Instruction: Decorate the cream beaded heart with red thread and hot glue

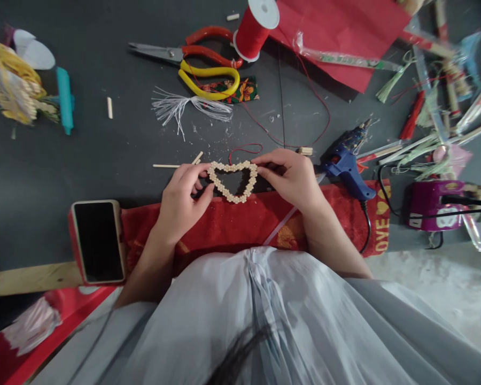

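Observation:
A cream-coloured, heart-shaped beaded frame [239, 199] is held between my two hands, over the near edge of the dark table. My left hand [186, 195] pinches its left lobe between thumb and fingers. On the other side, my right hand [288, 174] grips the right lobe with its thumb and fingertips. A thin red cord [246, 146] loops up from the notch of the heart. Thin pale sticks [166, 166] lie just beyond my left hand. Past my right hand rests a blue glue gun [347, 166].
Orange-handled scissors [160, 52], yellow handles [208, 91], a red thread spool [251, 32] and white tassel strands [188, 107] lie farther back. A phone [98, 240] sits at left on a red towel [240, 224]. Tassels and a purple power block [435, 206] crowd the right.

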Available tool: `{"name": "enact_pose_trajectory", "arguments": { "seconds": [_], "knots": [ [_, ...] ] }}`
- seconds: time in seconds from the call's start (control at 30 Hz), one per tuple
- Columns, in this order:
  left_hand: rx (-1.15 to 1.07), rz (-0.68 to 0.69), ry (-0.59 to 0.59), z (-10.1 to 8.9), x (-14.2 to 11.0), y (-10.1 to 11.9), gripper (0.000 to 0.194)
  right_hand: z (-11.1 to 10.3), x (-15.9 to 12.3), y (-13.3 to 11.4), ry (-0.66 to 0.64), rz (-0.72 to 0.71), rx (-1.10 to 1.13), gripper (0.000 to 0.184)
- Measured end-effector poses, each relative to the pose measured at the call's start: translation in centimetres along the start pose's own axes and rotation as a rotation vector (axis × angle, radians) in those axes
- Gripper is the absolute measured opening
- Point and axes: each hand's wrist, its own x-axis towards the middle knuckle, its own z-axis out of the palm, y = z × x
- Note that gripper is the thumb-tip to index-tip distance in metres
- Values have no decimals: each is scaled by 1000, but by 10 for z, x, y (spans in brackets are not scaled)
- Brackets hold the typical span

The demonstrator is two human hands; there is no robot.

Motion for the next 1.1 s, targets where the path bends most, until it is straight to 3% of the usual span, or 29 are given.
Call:
{"name": "enact_pose_trajectory", "arguments": {
  "seconds": [0.5,1.1],
  "knots": [
    [1,-20,-22,-1,0,-1,31,-1,1,-1,11,44,5,16],
    [-37,-6,48,6,-1,-8,26,4,0,-2,53,63,-14,21]
  ]
}}
